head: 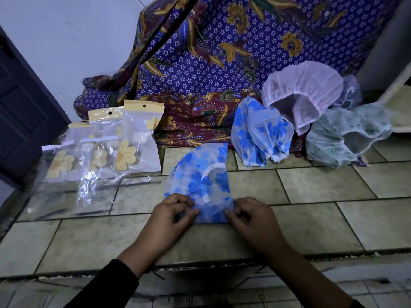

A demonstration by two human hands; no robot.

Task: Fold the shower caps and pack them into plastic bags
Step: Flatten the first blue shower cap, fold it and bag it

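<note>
Blue-flowered translucent plastic, the shower cap (200, 181) being folded, is laid flat on the tiled floor (311, 185) directly ahead of both hands. Its long axis runs away from the person, with the broader, rounded part farther off and the narrow end nearest. That near end is pinched from both sides, its left corner by the curled fingers of the left hand (175, 213) and its right corner by those of the right hand (249, 216), so neither hand is placed nearer than the other. A further fold up along that axis is judged to be in hand, and packing is not yet begun. The plastic bags (138, 138) are set to the left of the cap, on the left hand's side and apart from it. The unfolded caps (302, 96) are heaped at the far right.
</note>
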